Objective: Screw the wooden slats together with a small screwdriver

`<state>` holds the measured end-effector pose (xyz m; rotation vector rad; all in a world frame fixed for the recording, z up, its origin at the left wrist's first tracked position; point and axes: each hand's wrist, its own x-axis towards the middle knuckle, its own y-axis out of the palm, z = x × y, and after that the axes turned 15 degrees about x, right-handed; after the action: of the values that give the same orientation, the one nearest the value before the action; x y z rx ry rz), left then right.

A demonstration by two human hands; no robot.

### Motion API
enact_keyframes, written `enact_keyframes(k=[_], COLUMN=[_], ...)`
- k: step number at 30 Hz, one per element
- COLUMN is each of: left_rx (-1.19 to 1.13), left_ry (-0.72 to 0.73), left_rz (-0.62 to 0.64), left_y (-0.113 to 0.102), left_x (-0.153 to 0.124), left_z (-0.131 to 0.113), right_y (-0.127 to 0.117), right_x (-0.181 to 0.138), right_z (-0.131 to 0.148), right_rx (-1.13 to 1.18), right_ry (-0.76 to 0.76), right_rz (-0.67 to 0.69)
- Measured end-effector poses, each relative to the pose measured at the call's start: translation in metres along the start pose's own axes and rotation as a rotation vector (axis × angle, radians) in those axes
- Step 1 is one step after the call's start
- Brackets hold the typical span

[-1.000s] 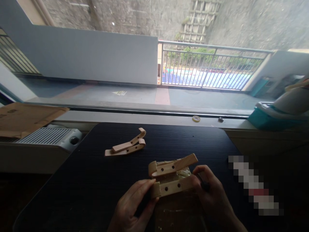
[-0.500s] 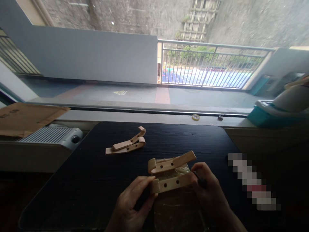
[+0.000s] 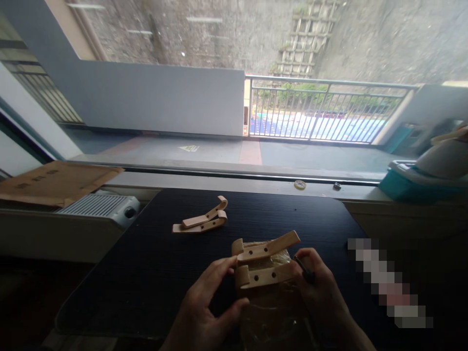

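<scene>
Two curved wooden hooks lie on a brown cardboard block (image 3: 268, 312) wrapped in clear tape. The farther hook (image 3: 258, 250) and the nearer hook (image 3: 265, 277) each have two dark holes, with their curled ends to the left. My left hand (image 3: 210, 302) is open beside those ends, its fingertips at the farther hook and its thumb apart at the block's near side. My right hand (image 3: 323, 287) is closed around a dark, slim, pen-like tool (image 3: 305, 269), its fingers against the right end of the nearer hook. Two more wooden hooks (image 3: 201, 222) lie together farther left.
Everything rests on a black table (image 3: 127, 278). Behind it, the window sill holds a tape roll (image 3: 300, 185) and a small metal object (image 3: 337, 185). At left is a radiator (image 3: 106, 207) under a brown envelope (image 3: 58, 180); a teal bin (image 3: 405, 183) stands right.
My left thumb and fingers have spread from the nearer hook's curled end, the fingers moving up to the farther hook. The view has shifted slightly. My right hand keeps its grip.
</scene>
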<state>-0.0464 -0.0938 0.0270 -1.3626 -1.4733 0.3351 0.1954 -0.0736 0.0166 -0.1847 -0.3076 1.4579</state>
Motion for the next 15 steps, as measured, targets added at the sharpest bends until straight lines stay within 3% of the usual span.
enact_keyframes(k=[3,7,8,9,10,11,15], left_rx=[0.103,0.227,0.289,0.365,0.436,0.446,0.465], left_ry=[-0.149,-0.395,-0.441,-0.478,-0.487,-0.476,-0.481], left_rz=[-0.181,-0.394,-0.357,-0.221,-0.002,0.099,0.366], left_y=[-0.019,-0.036,-0.037,-0.037,-0.036,-0.034,-0.020], left_x=[0.017,0.067,0.080,0.092,0.102,0.109,0.116], left_z=[0.013,0.053,0.065,0.075,0.084,0.092,0.112], right_y=[0.002,-0.001,-0.002,-0.002,-0.002,-0.002,0.003], right_x=[-0.001,0.001,0.002,0.002,0.003,0.003,0.002], right_z=[-0.009,-0.017,-0.018,-0.018,-0.018,-0.017,-0.016], right_rx=[0.030,0.002,0.003,0.007,0.011,0.014,0.029], right_ry=[-0.018,-0.013,-0.010,-0.006,-0.002,0.000,-0.035], right_rz=[-0.044,0.000,-0.019,-0.036,-0.039,-0.040,-0.127])
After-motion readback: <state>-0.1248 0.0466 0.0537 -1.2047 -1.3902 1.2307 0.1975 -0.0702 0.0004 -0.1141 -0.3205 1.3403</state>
